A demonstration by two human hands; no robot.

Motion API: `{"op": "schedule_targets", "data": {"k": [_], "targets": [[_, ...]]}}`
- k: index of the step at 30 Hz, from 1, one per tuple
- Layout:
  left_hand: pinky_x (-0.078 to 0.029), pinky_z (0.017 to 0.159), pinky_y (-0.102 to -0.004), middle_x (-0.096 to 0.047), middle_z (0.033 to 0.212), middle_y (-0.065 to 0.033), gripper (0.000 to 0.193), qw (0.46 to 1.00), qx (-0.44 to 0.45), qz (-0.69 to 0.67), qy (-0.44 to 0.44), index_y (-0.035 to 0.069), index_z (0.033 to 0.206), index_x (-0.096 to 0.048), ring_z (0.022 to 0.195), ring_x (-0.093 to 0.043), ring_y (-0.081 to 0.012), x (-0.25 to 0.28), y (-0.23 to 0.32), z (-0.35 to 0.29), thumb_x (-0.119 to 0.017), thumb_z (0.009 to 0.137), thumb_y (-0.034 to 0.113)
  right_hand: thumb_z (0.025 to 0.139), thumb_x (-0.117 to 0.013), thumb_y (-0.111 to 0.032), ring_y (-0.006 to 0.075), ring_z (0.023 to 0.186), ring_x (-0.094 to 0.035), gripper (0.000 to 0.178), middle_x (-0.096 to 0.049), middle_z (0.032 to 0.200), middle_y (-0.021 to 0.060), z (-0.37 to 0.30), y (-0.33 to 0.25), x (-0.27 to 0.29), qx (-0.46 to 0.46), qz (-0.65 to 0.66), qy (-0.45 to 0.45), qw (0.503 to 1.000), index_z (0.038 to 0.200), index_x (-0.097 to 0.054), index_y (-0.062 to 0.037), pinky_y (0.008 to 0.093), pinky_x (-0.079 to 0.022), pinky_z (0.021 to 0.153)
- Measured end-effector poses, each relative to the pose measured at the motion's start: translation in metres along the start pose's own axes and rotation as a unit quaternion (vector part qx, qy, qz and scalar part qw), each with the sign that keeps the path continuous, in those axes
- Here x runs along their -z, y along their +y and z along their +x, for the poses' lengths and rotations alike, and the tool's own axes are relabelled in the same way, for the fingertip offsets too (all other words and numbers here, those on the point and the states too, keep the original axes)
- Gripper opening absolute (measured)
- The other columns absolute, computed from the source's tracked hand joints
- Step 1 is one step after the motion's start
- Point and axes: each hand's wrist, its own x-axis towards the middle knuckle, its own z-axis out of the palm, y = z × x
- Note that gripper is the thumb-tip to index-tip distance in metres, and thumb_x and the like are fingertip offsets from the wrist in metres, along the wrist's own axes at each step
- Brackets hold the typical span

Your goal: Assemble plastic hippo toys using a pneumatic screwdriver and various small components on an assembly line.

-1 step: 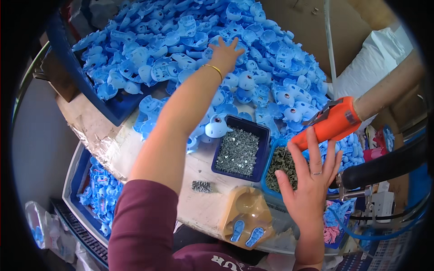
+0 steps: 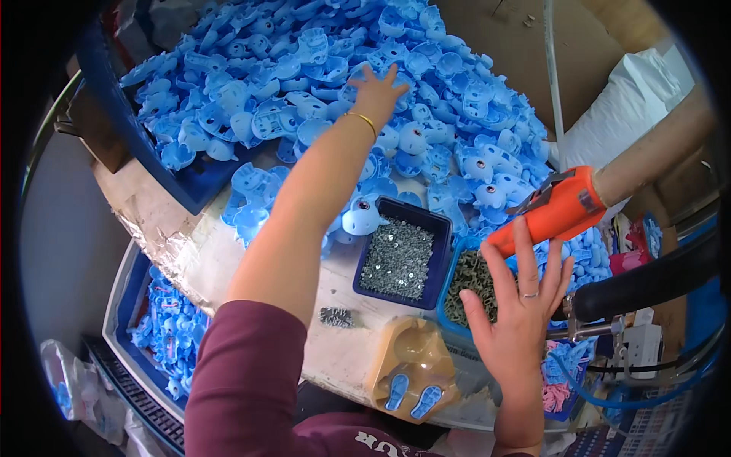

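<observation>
My left hand [image 2: 376, 95], with a yellow bangle at the wrist, reaches out over a large heap of light blue plastic toy parts [image 2: 312, 46]. Its fingers are spread, and nothing shows in its grasp. My right hand [image 2: 518, 324], a ring on one finger, is also open. Its fingertips overlap the lower end of an orange tool body [image 2: 560, 213]; whether they touch it I cannot tell. Just left of that hand sits a blue tub of dark screws [image 2: 466, 293]. Beside it, a dark blue tray holds small silvery metal parts [image 2: 396, 259].
A tan moulded fixture [image 2: 415, 346] with two blue sole-shaped pieces [image 2: 397, 390] lies at the table's near edge. Left of it is a small cluster of metal pieces [image 2: 336, 317]. A black padded arm [image 2: 647, 282] juts in from the right. A bin of blue parts [image 2: 164, 327] stands lower left.
My left forearm has shifted slightly to the right, with the hand still over the heap. My right hand stays open beside the orange tool body.
</observation>
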Motion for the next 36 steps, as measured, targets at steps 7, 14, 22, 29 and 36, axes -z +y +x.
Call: {"op": "schedule_targets", "data": {"k": [7,14,22,29,36], "targets": [[-0.058,0.081,-0.0513,-0.062,0.122,-0.0169,0.037,0.995,-0.082,0.045,0.027,0.02,0.122,-0.068,0.111,-0.065,-0.0402,-0.014,-0.017,0.007,-0.06,0.088,0.005,0.081,-0.079,-0.024,0.0466,0.15,-0.021,0.053,-0.035,0.163,0.0086,-0.001,0.009,-0.003,-0.007,0.006,0.011,1.0,0.132,-0.065,-0.0157,0.0654,-0.011,0.121],[-0.056,0.084,-0.049,-0.065,0.116,-0.0154,0.038,0.987,-0.141,-0.076,-0.029,0.014,0.115,-0.068,0.106,-0.067,-0.0385,0.048,-0.063,-0.131,-0.073,0.077,0.009,0.081,-0.079,-0.02,0.044,0.152,-0.018,0.053,-0.034,0.164,0.0065,-0.002,0.011,-0.011,-0.022,0.023,0.025,0.999,0.132,-0.065,-0.0137,0.0641,-0.012,0.122],[-0.033,0.118,-0.0472,-0.037,0.161,-0.0144,0.086,0.958,-0.126,-0.259,-0.004,0.017,0.154,-0.042,0.144,-0.04,-0.0357,0.074,-0.133,-0.163,-0.076,0.083,0.052,0.083,-0.077,-0.023,0.0446,0.152,-0.02,0.052,-0.035,0.163,0.006,0.0,0.001,-0.009,-0.006,0.011,0.019,1.0,0.132,-0.065,-0.0132,0.0658,-0.012,0.121],[-0.015,0.118,-0.0681,-0.023,0.167,-0.0168,0.117,0.893,0.419,-0.158,0.047,0.018,0.162,-0.028,0.155,-0.014,-0.0374,0.032,-0.274,-0.13,-0.065,0.072,0.084,0.083,-0.077,-0.025,0.046,0.15,-0.022,0.052,-0.035,0.163,0.0061,0.0,-0.007,-0.011,0.015,0.012,0.015,1.0,0.133,-0.065,-0.0138,0.0683,-0.012,0.12],[-0.037,0.116,-0.0409,-0.041,0.158,-0.0227,0.11,0.859,0.316,-0.401,-0.011,0.008,0.159,-0.033,0.145,-0.043,-0.0361,0.02,-0.264,-0.126,-0.073,0.073,0.065,0.084,-0.077,-0.026,0.0469,0.151,-0.022,0.052,-0.034,0.163,0.0076,0.004,-0.006,-0.015,0.009,0.034,0.027,0.999,0.132,-0.065,-0.0132,0.0705,-0.015,0.118]]}}
